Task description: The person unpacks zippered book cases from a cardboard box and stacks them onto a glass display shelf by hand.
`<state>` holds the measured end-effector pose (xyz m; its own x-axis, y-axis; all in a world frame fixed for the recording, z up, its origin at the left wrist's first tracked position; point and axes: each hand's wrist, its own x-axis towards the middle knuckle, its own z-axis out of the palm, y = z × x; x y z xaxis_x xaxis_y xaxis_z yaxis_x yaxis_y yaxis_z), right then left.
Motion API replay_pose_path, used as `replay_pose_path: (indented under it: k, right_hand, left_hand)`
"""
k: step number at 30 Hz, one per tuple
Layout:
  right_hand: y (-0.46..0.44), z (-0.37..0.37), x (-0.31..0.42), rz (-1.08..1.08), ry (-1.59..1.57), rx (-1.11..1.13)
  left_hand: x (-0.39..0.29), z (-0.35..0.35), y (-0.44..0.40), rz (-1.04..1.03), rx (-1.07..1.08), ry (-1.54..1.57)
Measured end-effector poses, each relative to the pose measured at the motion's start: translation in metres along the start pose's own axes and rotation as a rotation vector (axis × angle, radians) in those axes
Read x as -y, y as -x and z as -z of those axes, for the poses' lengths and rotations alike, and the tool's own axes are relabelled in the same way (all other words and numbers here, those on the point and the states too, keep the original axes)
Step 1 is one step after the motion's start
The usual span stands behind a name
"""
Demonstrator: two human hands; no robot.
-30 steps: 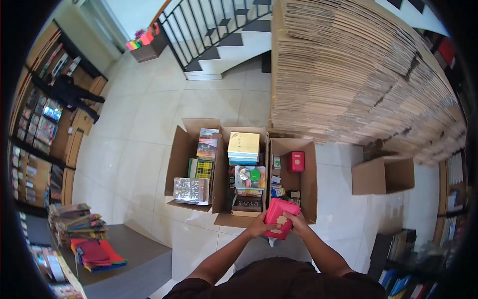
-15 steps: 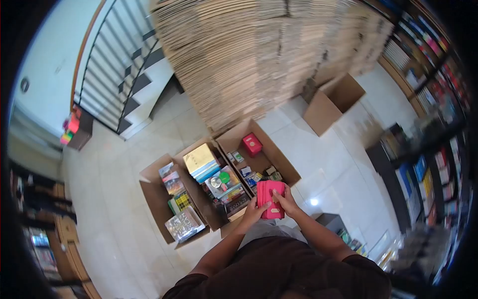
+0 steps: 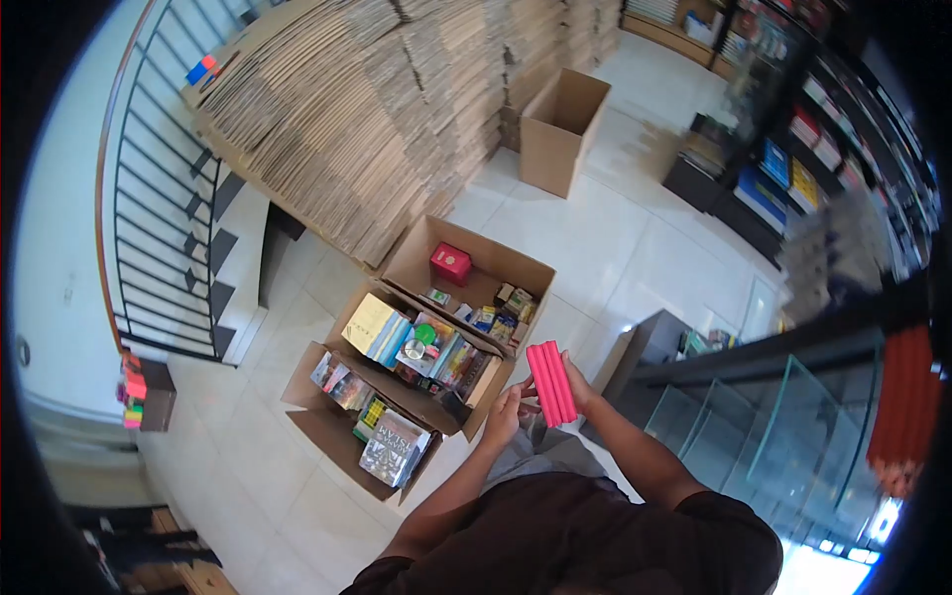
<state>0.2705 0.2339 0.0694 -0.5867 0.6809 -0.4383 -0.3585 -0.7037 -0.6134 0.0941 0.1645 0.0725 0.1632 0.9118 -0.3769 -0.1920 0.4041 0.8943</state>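
Note:
Between my two hands is a stack of small pink books (image 3: 552, 384), their ridged spines facing up. My left hand (image 3: 506, 416) grips its lower left side, and my right hand (image 3: 579, 385) holds the right edge, with its fingers partly hidden. Just beyond the stack is an open cardboard box (image 3: 501, 254), holding a red block of books (image 3: 451, 263) and several small boxes. Alongside it, another carton holds yellow and blue books (image 3: 377, 327) and a round green-lidded item (image 3: 424, 334). A grey book (image 3: 395, 451) lies in the nearest-left carton.
A tall stack of flattened cardboard (image 3: 397, 99) rises behind the boxes. One open carton (image 3: 550, 149) stands on the tiled floor farther off. Glass shelving (image 3: 783, 426) is close on my right, near a dark grey bin (image 3: 645, 342). A staircase railing (image 3: 164, 228) is at left.
My view has swung to the right, bringing the glass shelves in. The pink stack has been turned in my hands, so the spines now show instead of the flat cover.

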Motion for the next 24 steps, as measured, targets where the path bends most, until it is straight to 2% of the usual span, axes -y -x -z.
replay_pose_path:
  k: [1, 4, 5, 8, 10, 11, 14, 15, 18, 24]
  right_hand:
    - [0.014, -0.006, -0.007, 0.028, 0.039, -0.089]
    - [0.037, 0.022, -0.056, 0.004, -0.131, -0.028]
    - [0.044, 0.029, -0.074, 0.037, -0.179, -0.007]
    - [0.065, 0.014, -0.108, 0.178, -0.315, 0.015]
    - [0.085, -0.027, -0.113, 0.324, -0.395, -0.036]
    - [0.077, -0.014, -0.138, 0.372, -0.446, -0.023]
    - [0.115, -0.061, -0.157, 0.445, -0.495, -0.162]
    - [0.126, -0.070, -0.163, 0.520, -0.482, -0.159]
    - [0.171, -0.091, -0.178, 0.576, -0.465, -0.240]
    - [0.269, -0.099, -0.207, 0.770, -0.380, -0.418]
  left_hand:
    - [0.010, 0.004, 0.003, 0.018, 0.039, 0.041]
    - [0.031, 0.003, 0.012, -0.138, 0.129, -0.046]
    - [0.036, 0.003, 0.018, -0.090, 0.136, 0.021]
    - [0.038, 0.006, 0.037, -0.140, 0.146, -0.269]
    - [0.055, 0.012, 0.045, -0.164, 0.175, -0.157]
    - [0.066, 0.014, 0.052, -0.168, 0.189, -0.096]
    - [0.056, 0.005, 0.092, 0.122, 0.354, 0.239]
    - [0.046, 0.001, 0.110, 0.279, 0.404, 0.279]
    - [0.068, -0.010, 0.130, 0.430, 0.536, 0.364]
    - [0.062, -0.076, 0.175, 0.462, 0.757, 0.238]
